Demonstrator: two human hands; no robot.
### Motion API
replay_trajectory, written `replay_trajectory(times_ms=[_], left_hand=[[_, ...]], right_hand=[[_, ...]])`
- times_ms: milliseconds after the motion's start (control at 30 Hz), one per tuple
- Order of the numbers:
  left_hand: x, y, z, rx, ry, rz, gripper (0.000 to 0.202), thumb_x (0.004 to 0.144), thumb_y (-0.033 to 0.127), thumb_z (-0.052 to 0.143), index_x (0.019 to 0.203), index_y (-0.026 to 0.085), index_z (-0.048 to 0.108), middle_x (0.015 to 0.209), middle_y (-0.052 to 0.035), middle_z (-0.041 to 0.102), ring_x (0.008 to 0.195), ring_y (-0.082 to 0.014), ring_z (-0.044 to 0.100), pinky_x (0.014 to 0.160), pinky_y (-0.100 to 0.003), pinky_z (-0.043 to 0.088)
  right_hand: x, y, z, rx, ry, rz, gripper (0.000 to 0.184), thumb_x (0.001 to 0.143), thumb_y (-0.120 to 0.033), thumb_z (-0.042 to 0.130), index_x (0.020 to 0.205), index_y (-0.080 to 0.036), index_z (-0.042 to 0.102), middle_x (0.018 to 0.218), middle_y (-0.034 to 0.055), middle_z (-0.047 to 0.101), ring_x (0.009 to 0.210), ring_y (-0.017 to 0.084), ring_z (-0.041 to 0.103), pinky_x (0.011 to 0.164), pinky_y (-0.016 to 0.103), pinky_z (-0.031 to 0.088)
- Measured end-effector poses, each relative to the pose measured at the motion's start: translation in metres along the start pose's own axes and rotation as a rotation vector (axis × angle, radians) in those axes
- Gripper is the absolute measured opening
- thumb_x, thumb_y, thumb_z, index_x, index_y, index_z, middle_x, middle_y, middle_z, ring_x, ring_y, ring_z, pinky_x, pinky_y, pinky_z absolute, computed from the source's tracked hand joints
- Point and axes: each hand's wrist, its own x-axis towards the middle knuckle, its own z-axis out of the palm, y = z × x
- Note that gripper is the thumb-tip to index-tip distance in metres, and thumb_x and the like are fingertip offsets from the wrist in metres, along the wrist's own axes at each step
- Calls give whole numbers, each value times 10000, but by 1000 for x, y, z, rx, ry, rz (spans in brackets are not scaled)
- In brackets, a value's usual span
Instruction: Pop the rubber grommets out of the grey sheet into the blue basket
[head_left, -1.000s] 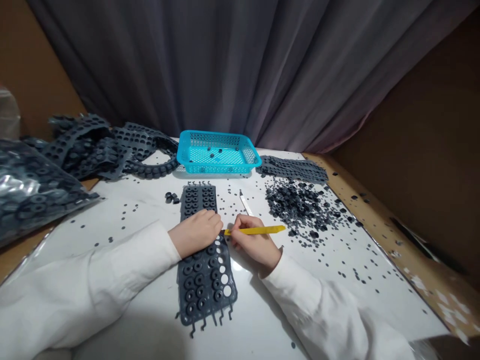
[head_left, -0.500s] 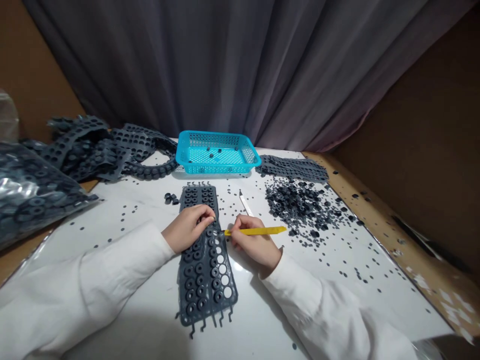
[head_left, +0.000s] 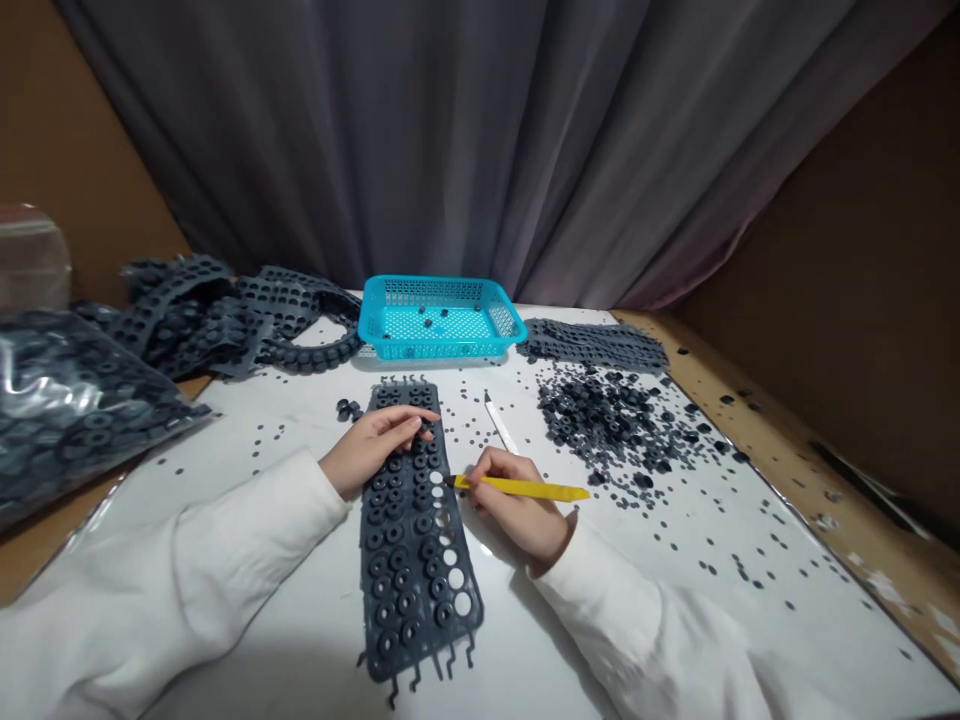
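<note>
A long dark grey rubber sheet (head_left: 411, 540) full of small rings lies on the white table in front of me; several holes along its right edge are punched out. My left hand (head_left: 375, 445) rests flat on the upper part of the sheet, fingers stretched out. My right hand (head_left: 517, 505) grips a yellow stick tool (head_left: 525, 488) like a pen, its dark tip touching the sheet's right edge.
A turquoise basket (head_left: 439, 318) with a few rings stands at the back. A pile of loose dark rings (head_left: 607, 415) lies to the right, flat sheets (head_left: 596, 342) behind it. More sheets (head_left: 217, 315) and a plastic bag (head_left: 67, 395) are heaped at left. A white stick (head_left: 499, 422) lies mid-table.
My left hand has slid up the sheet and its fingers have flattened out. My right hand with the yellow tool has stayed at the sheet's right edge. The view has shifted slightly.
</note>
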Motion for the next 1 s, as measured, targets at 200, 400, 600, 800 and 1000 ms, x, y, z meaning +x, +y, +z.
replay_trajectory(times_ms=[200,400,600,800,1000], left_hand=[[2,-1,-4,-136,-13,-37,428,804,441,562,1097,147,664,892,-78,693,636,-119,489,618,-260,375],[4,0,-3,-172,-15,-51,414,748,419,632,1055,146,687,847,-67,688,609,-107,472,611,-258,372],[10,21,-17,-46,-36,13,482,776,441,595,1136,125,652,934,-109,704,628,-125,530,602,-266,407],[66,47,-53,741,389,379,488,907,382,397,1319,144,506,1234,-146,610,1104,-255,547,953,-424,407],[97,21,-65,895,365,350,621,824,429,541,1374,161,436,1530,-184,214,1395,-383,177,1076,-621,123]], right_hand=[[0,2,-2,-20,-19,-22,32,654,-157,521,655,-185,537,592,-15,587,520,107,494,492,212,373],[0,5,-2,-26,-31,-32,50,677,-137,527,670,-185,537,609,-19,593,527,104,501,503,213,384],[3,1,2,294,-25,21,123,769,-291,597,821,-179,587,652,7,654,508,105,545,501,222,425],[5,-4,4,461,-34,55,603,828,-577,546,1265,-166,488,817,94,736,550,155,655,594,305,527],[1,-3,3,376,-17,4,512,823,-587,552,1030,-128,645,786,122,736,548,165,648,601,324,532]])
